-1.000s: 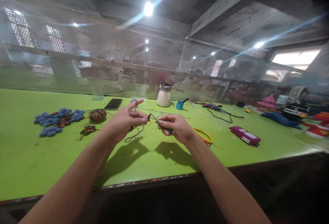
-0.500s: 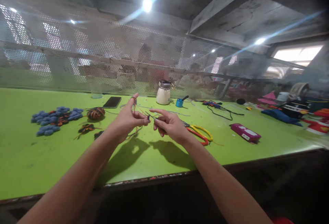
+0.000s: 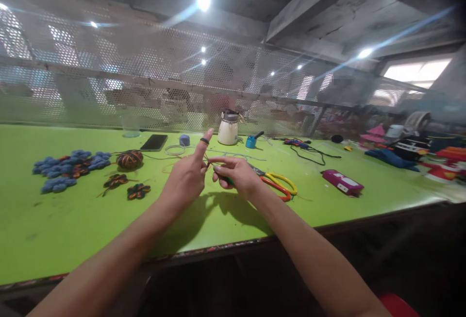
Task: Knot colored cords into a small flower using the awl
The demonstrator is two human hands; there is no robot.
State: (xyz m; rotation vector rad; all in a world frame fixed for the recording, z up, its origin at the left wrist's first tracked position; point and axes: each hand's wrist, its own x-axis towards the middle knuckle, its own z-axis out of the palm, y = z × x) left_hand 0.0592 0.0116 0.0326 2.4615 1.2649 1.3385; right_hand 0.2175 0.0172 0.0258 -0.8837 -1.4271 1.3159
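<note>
My left hand (image 3: 185, 174) is raised over the green table, its index finger pointing up with dark yarn (image 3: 205, 141) looped round it. Its thumb side is turned away, and the small dark yarn piece pinched there is mostly hidden. Close against it, my right hand (image 3: 238, 176) is closed on a crochet hook (image 3: 228, 180), of which a bit of green handle shows below the fingers. The fingertips of both hands nearly meet. Scissors (image 3: 280, 186) with orange and yellow handles lie beside my right wrist. Two dark-and-orange yarn flowers (image 3: 138, 191) rest left of my left hand.
Blue crocheted flowers (image 3: 58, 184) and a variegated yarn ball (image 3: 130, 160) are at left. Behind stand a phone (image 3: 154, 142), a blue yarn ball (image 3: 184, 140), a white jug (image 3: 227, 130) and a blue pot (image 3: 251, 141). A purple case (image 3: 342, 182) lies at right.
My left hand has turned over so its back faces me, and the hands have come closer together. The view has shifted slightly; a second dark flower and blue ball are now uncovered.
</note>
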